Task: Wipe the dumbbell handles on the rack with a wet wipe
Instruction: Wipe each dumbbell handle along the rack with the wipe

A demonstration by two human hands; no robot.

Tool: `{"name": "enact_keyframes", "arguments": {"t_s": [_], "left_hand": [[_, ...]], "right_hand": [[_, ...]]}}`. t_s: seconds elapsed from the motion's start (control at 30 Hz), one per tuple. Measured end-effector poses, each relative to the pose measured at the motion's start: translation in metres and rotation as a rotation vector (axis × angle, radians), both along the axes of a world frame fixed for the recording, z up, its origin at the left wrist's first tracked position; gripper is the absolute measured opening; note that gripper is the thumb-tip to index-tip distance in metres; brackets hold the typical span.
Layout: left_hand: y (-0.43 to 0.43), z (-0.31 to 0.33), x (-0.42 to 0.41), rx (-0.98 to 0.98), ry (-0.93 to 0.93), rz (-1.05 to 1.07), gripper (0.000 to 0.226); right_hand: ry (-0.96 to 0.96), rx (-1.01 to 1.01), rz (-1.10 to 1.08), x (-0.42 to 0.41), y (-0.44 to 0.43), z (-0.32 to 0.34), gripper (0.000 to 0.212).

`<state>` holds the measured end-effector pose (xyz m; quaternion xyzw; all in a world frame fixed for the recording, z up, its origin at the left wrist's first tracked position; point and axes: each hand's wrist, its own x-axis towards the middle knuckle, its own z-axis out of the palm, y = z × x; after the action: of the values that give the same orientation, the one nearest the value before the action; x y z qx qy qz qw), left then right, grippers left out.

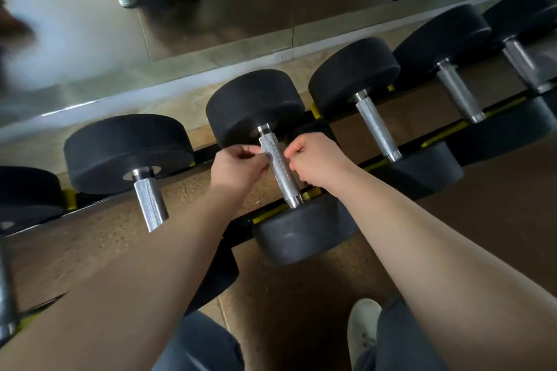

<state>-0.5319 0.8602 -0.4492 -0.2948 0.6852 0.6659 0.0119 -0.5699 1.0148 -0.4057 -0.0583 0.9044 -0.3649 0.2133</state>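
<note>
White shoe (363,328) nearest, on floor. L hand (238,163) pinches small pale wipe (266,155) against middle dumbbell handle (278,169) on rack (437,136). R hand (313,156) fingers curled just beside handle, can't tell if holding anything. Mirror (211,24) behind.

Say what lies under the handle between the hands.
Brown floor and the rack rail show beneath. The left hand pinches a white wipe; whether it passes underneath is hidden.
</note>
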Motion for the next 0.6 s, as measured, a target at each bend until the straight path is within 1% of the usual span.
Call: {"name": "enact_keyframes", "arguments": {"t_s": [0.07, 0.13, 0.17, 0.2, 0.23, 0.33, 0.37, 0.4, 0.43, 0.5, 0.6], "left_hand": [[0.000, 0.002, 0.012, -0.079, -0.085, -0.194, 0.012], [0.004, 0.005, 0.023, -0.132, -0.217, -0.388, 0.012], [0.006, 0.005, 0.025, -0.178, -0.259, -0.433, 0.011], [0.008, 0.004, 0.025, -0.204, -0.264, -0.427, 0.009], [0.008, 0.003, 0.023, -0.194, -0.238, -0.371, 0.010], [0.002, 0.001, 0.006, -0.063, -0.084, -0.048, 0.014], [0.000, 0.002, 0.000, -0.041, -0.036, 0.024, 0.014], [-0.002, 0.003, -0.004, -0.036, -0.005, 0.051, 0.013], [-0.003, 0.004, -0.007, -0.046, 0.004, 0.032, 0.012], [-0.004, 0.007, -0.004, -0.097, -0.029, -0.084, 0.012], [-0.003, 0.013, 0.014, -0.146, -0.078, -0.381, 0.016]], "right_hand": [[0.007, 0.033, 0.018, -0.003, -0.001, 0.000, 0.022], [-0.003, 0.043, 0.020, -0.007, -0.002, -0.001, 0.022], [-0.008, 0.045, 0.018, -0.010, -0.003, -0.003, 0.021], [-0.013, 0.047, 0.016, -0.013, -0.004, -0.004, 0.019], [-0.014, 0.052, 0.021, -0.015, -0.005, -0.004, 0.019], [0.009, 0.066, 0.058, -0.021, -0.007, -0.006, 0.019], [0.022, 0.064, 0.063, -0.021, -0.007, -0.006, 0.019], [0.031, 0.057, 0.066, -0.022, -0.007, -0.006, 0.019], [0.033, 0.049, 0.067, -0.022, -0.007, -0.007, 0.019], [0.023, 0.033, 0.079, -0.023, -0.006, -0.009, 0.020], [0.013, 0.016, 0.086, -0.025, -0.005, -0.012, 0.020]]}}
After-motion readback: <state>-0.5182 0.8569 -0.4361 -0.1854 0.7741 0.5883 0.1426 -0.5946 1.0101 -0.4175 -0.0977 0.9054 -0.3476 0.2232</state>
